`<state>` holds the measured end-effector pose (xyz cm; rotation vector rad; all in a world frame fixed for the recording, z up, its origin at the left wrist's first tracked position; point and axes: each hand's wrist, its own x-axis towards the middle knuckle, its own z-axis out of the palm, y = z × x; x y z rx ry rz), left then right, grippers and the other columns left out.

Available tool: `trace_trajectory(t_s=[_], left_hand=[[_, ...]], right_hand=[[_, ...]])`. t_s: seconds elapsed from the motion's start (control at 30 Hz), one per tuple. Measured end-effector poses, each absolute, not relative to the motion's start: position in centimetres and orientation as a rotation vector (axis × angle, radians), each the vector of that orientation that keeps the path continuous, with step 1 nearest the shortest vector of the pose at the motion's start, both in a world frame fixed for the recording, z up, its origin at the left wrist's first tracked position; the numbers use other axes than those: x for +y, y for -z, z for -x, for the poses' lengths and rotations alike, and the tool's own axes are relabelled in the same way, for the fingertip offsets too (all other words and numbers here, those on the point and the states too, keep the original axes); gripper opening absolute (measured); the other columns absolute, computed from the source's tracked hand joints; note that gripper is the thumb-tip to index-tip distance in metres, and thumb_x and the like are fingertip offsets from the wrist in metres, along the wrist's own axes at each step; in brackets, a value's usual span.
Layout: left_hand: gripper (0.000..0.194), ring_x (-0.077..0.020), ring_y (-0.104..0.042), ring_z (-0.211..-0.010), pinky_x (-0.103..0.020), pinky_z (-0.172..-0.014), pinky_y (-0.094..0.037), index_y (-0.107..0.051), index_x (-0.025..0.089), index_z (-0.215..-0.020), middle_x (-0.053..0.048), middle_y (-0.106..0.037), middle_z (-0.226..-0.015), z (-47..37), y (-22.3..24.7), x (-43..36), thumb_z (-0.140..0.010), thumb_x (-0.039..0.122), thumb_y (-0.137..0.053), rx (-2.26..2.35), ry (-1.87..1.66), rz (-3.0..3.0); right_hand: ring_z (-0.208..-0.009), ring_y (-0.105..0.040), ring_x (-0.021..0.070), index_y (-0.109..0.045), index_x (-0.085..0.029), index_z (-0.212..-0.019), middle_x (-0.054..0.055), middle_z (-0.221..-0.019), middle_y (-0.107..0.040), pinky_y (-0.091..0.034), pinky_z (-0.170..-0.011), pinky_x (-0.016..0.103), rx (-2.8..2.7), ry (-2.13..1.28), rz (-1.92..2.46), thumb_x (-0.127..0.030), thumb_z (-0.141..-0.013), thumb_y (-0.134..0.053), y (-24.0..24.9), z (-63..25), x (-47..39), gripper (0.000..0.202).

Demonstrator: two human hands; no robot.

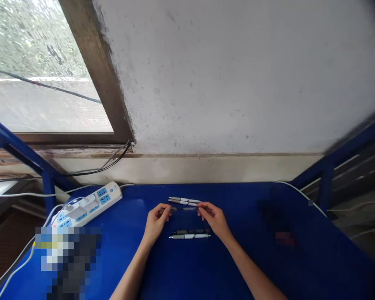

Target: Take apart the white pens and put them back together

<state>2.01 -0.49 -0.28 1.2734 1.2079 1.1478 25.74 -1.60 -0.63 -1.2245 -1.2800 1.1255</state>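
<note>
A slim dark pen (183,209) lies level between the two hands, above or upon the middle of the blue worktop (181,271) — from this angle I can't fairly say whether it is lifted clear. The left hand (158,220) pinches its left end with thumb and fingers, and the right hand (213,216) pinches the other end the same way, so both are grasping and neither is free. Just beyond it lies a white-and-grey pen (183,200), slightly slanted, its right end meeting the right fingers in the view, though actual contact is unclear. Nearer the person, a second dark pen (187,231) and a white pen (190,236) lie side by side, nearly parallel. The step in hand, as I judge it, is holding and lining up the dark pen lengthwise; the next move calls for a light, even grip at both ends, keeping it straight and clear of the white-and-grey pen close by. No writing can be read on any of the pens — they are too small here. Farther left sits a white power strip (112,192) with blue sockets and white plugs (89,202); the tiny mark near its far end is illegible. Behind the worktop rises a stained wall (225,83), with a window (43,83) at left.
</note>
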Motion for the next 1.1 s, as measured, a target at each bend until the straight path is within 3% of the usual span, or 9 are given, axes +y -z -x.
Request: trace_trajectory(t_s=[0.17,0.27,0.5,0.63,0.73,0.9,1.1], left_hand=[[0.040,-0.0090,-0.038,-0.045,-0.022,-0.047,-0.026,-0.059,0.017,-0.063,0.003,-0.048,-0.048,-2.12,-0.05,-0.54,-0.083,0.052,-0.061,1.251,-1.098,-1.345],[0.043,-0.0081,-0.032,-0.045,-0.022,-0.047,-0.021,-0.056,0.017,-0.059,0.004,-0.041,-0.047,-2.22,0.03,-0.58,-0.083,0.052,-0.060,1.267,-1.075,-1.376],[0.028,-0.0108,-0.046,-0.057,-0.021,-0.052,-0.032,-0.070,0.017,-0.090,0.000,-0.056,-0.067,-2.19,0.35,-0.42,-0.083,0.043,-0.064,1.168,-1.107,-1.428],[0.023,-0.0127,-0.056,-0.070,-0.022,-0.061,-0.042,-0.071,0.018,-0.089,-0.005,-0.064,-0.093,-2.16,0.27,-0.34,-0.083,0.038,-0.065,1.111,-1.148,-1.483],[0.025,-0.0117,-0.055,-0.063,-0.021,-0.055,-0.041,-0.071,0.017,-0.092,-0.004,-0.064,-0.083,-2.23,0.18,-0.35,-0.085,0.040,-0.062,1.136,-1.111,-1.462],[0.040,-0.0100,-0.051,-0.056,-0.020,-0.050,-0.038,-0.061,0.018,-0.114,0.001,-0.060,-0.071,-2.39,0.07,-0.38,-0.083,0.043,-0.065,1.129,-1.130,-1.332],[0.030,-0.0092,-0.050,-0.055,-0.020,-0.054,-0.037,-0.063,0.015,-0.083,0.001,-0.059,-0.064,-2.40,0.47,-0.42,-0.084,0.045,-0.062,1.181,-1.089,-1.330]], right_hand=[[-0.060,-0.060,0.0157,-0.071,-0.019,-0.092,0.005,-0.072,-0.069,-0.050,-0.059,0.030,-1.306,-1.193,1.183,-0.043,-0.081,-0.066,0.29,-25.83,-1.69,0.028],[-0.060,-0.062,0.0163,-0.071,-0.019,-0.089,0.004,-0.070,-0.069,-0.049,-0.056,0.029,-1.274,-1.228,1.167,-0.043,-0.079,-0.067,0.62,-25.67,-1.61,0.027],[-0.055,-0.061,0.0150,-0.068,-0.017,-0.083,0.003,-0.065,-0.066,-0.045,-0.047,0.025,-1.260,-1.255,1.188,-0.047,-0.080,-0.066,1.02,-25.44,-1.51,0.030],[-0.057,-0.062,0.0152,-0.068,-0.017,-0.083,0.003,-0.066,-0.067,-0.046,-0.048,0.025,-1.254,-1.250,1.178,-0.047,-0.081,-0.066,1.03,-25.59,-1.43,0.030],[-0.058,-0.063,0.0154,-0.068,-0.017,-0.083,0.004,-0.067,-0.067,-0.047,-0.049,0.025,-1.257,-1.242,1.156,-0.046,-0.081,-0.067,1.17,-25.75,-1.33,0.029],[-0.058,-0.063,0.0158,-0.069,-0.017,-0.084,0.004,-0.067,-0.068,-0.047,-0.050,0.026,-1.270,-1.234,1.136,-0.046,-0.081,-0.067,1.23,-25.93,-1.31,0.029],[-0.058,-0.062,0.0152,-0.068,-0.017,-0.084,0.005,-0.068,-0.068,-0.048,-0.051,0.026,-1.282,-1.224,1.140,-0.046,-0.081,-0.067,1.23,-25.92,-1.31,0.030]])
